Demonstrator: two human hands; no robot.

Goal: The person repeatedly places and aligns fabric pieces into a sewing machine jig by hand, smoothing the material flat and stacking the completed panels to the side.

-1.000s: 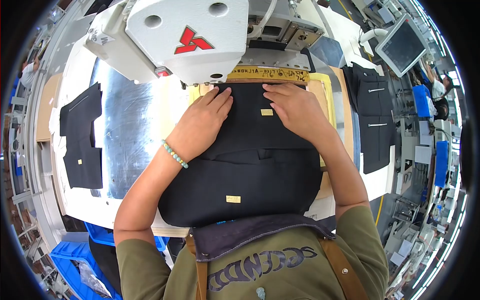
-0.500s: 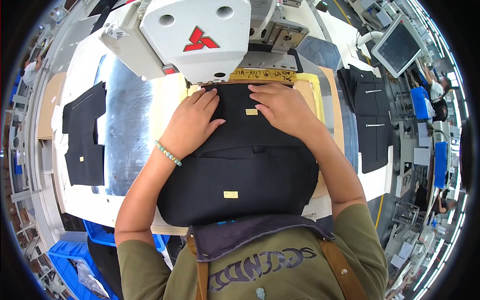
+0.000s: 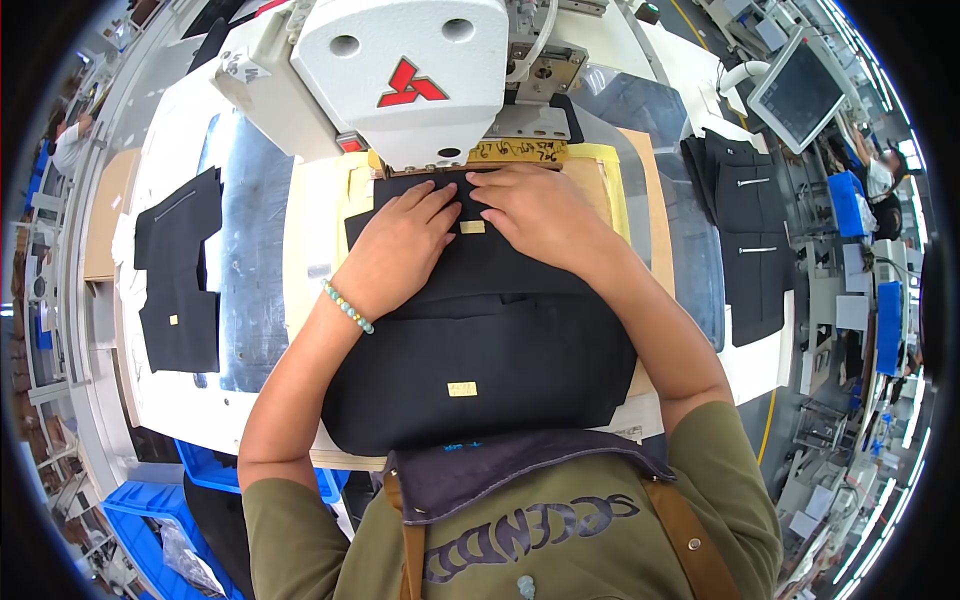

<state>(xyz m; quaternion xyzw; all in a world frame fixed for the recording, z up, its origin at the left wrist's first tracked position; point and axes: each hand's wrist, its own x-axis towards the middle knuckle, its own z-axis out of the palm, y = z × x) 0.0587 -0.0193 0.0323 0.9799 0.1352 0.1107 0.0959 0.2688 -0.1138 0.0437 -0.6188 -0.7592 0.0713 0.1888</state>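
Black fabric pieces [image 3: 470, 350] lie stacked below the sewing machine head [image 3: 420, 70], with a small yellow label [image 3: 472, 227] on the upper piece and another yellow label [image 3: 462, 389] lower down. Flat on the upper fabric rests my left hand [image 3: 405, 240], its fingers stretched toward the machine. My right hand [image 3: 540, 215] lies open on the same piece, fingertips close to those of the left. Both sets of fingertips sit just in front of the yellow-taped template edge [image 3: 520, 152]. The needle area is hidden under the head.
Cut black pieces [image 3: 180, 270] lie at the left on the table, beside a shiny metal plate [image 3: 250, 250]. More black panels with pale slits [image 3: 755, 240] lie at the right. A screen [image 3: 798, 92] stands at the upper right; blue crates [image 3: 160, 530] sit below left.
The upper fabric and its label have shifted left relative to the machine. My right hand has moved left with it, and the two hands are now closer together. The view has shifted slightly.
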